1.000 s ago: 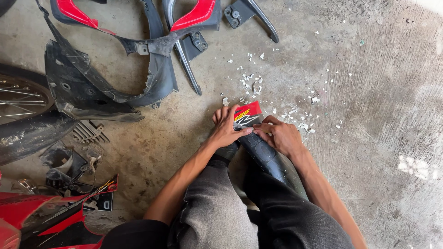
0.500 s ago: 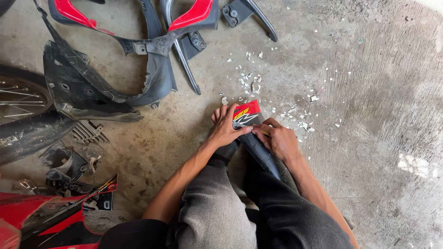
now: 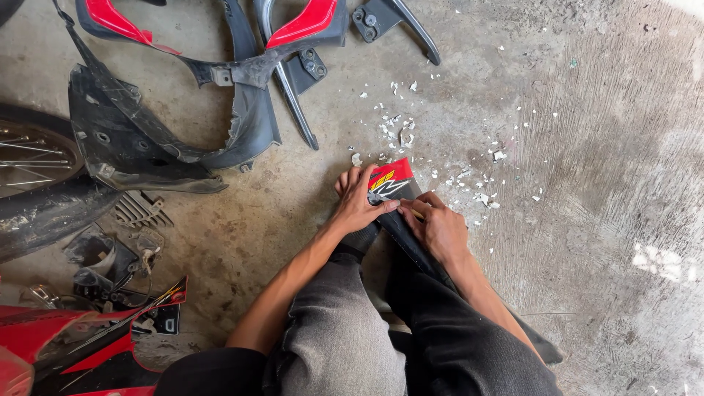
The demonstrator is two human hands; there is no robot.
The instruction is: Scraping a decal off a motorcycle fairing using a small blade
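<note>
A long black plastic panel [image 3: 411, 238] with a red, yellow and white sticker [image 3: 386, 180] at its far end lies between my knees on the concrete floor. My left hand [image 3: 358, 199] grips the panel's left edge just beside the sticker. My right hand [image 3: 438, 227] rests on the panel's right side with fingers curled; a small yellowish tip shows under the fingers, pressed near the sticker's edge. White sticker scraps [image 3: 400, 132] are scattered on the floor beyond the panel.
Black and red motorcycle body panels [image 3: 220, 81] lie at the top left. A spoked wheel [image 3: 33, 158] and tyre sit at the left edge. Small black parts [image 3: 117, 253] and a red fairing [image 3: 66, 345] lie at the lower left. Bare concrete [image 3: 601, 147] spreads to the right.
Both hands have barely shifted on the panel; my right hand has moved slightly along the sticker's edge. Nothing else has moved.
</note>
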